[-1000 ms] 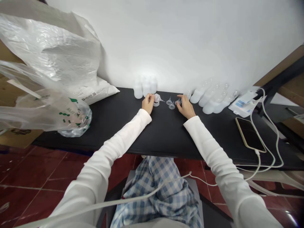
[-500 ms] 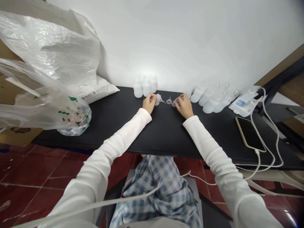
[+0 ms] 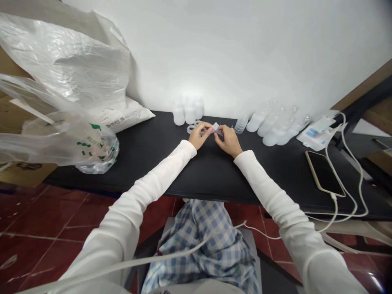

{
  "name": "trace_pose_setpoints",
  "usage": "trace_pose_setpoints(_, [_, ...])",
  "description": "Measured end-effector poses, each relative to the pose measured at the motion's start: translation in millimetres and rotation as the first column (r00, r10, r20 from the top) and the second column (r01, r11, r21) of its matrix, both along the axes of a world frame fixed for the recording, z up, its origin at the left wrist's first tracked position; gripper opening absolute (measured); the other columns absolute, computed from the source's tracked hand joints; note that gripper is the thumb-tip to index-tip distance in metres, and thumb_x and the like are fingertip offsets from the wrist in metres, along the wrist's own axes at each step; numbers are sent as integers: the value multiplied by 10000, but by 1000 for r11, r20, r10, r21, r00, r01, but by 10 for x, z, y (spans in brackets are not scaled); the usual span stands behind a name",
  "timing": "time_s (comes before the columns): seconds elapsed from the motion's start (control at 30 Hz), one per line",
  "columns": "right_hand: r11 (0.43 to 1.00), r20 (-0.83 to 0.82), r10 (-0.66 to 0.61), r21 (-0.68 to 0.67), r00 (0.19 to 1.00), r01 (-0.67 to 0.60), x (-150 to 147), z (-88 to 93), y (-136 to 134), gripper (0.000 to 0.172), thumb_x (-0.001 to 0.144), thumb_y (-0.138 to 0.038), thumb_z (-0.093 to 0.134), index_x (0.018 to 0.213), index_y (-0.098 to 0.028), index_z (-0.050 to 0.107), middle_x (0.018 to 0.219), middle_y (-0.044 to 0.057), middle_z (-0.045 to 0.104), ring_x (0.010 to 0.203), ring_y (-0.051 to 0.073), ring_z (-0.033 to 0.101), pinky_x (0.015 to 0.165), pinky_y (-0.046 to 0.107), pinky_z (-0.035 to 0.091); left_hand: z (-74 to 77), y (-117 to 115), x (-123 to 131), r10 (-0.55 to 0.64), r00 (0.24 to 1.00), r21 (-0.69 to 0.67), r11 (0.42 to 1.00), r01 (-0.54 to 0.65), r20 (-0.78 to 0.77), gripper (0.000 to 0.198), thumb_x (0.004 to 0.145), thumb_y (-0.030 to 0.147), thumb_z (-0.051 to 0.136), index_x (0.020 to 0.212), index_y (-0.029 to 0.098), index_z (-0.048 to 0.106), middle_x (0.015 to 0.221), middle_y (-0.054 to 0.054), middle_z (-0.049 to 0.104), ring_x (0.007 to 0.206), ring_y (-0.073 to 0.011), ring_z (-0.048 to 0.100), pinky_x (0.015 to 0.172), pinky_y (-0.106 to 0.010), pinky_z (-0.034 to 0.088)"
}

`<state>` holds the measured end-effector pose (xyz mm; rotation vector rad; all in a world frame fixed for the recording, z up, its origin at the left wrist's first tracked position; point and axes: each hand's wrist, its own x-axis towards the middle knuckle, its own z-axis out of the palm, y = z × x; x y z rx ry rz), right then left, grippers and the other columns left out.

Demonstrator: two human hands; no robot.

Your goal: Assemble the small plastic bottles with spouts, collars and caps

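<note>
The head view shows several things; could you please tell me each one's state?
Left hand: closed on a small white piece
Right hand: bent around a clear piece, grip unclear
Pale rings: lying flat
Left bottles: upright
Right bottles: upright, clear domed tops
Phone: lying flat, screen dark, cable plugged in
Plastic bag: crumpled

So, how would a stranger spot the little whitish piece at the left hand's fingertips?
On the black table, near its far edge, the left hand and right hand nearly meet. At the left hand's fingertips is the small whitish piece. It looks squarish, unlike the round pale rings just beside that hand.
</note>
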<state>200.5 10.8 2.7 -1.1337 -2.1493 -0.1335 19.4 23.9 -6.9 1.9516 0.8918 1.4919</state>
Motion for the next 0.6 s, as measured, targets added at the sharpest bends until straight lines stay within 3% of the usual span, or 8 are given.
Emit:
trace_pose_setpoints(0.07, [1000, -53, 20, -15, 998, -21, 1, 5, -10, 90, 899, -299, 516, 923, -213, 515, 831, 50, 627, 740, 205, 559, 791, 360, 417, 10, -23, 0, 24, 999, 17, 1000, -23, -27, 435, 926, 621, 545, 1096, 229, 630, 1255, -121, 631, 1149, -207, 628, 920, -352, 539])
trace_pose_setpoints(0.13, [999, -114, 28, -32, 993, -32, -9, 12, -29, 86, 851, -276, 534, 832, -226, 466, 750, 17, 587, 672, 182, 516, 773, 348, 413, 23, -49, 6, -33, 999, -28, 999, 32, -40, 513, 928, 649, 526, 1231, 239, 582, 1339, -129, 600, 1149, -209, 633, 935, -357, 534])
trace_pose_setpoints(0.23, [998, -187, 18, -60, 982, -29, -51, 10, -55, 162, 823, -264, 529, 743, -238, 390, 642, -24, 498, 603, 156, 446, 736, 325, 404, 40, -83, 24, -133, 989, -114, 986, 125, -63, 557, 960, 683, 415, 1202, 216, 597, 1183, -106, 678, 1036, -198, 666, 920, -351, 542])
trace_pose_setpoints(0.33, [997, -176, 25, -72, 984, -38, -102, -6, -63, 233, 833, -262, 517, 688, -239, 336, 601, -37, 441, 583, 140, 397, 716, 308, 392, 45, -107, 44, -84, 994, -174, 982, 70, -76, 564, 979, 685, 350, 1034, 200, 631, 975, -74, 690, 892, -186, 664, 876, -356, 559])
trace_pose_setpoints(0.47, [998, -30, 44, -38, 999, -45, -127, 30, -63, 279, 905, -267, 468, 654, -238, 351, 603, -18, 447, 599, 149, 401, 711, 304, 400, 32, -119, 82, -23, 1000, -273, 962, 24, 4, 561, 983, 689, 330, 878, 217, 615, 797, -37, 649, 752, -166, 633, 788, -345, 567])
trace_pose_setpoints(0.6, [991, 269, 131, -35, 954, -126, -37, 174, -73, 338, 1023, -314, 340, 758, -237, 535, 719, 45, 577, 691, 192, 502, 761, 342, 440, -14, -37, 106, 4, 998, -406, 914, 20, 58, 681, 940, 777, 291, 742, 205, 603, 562, -18, 550, 498, -144, 546, 496, -310, 484])
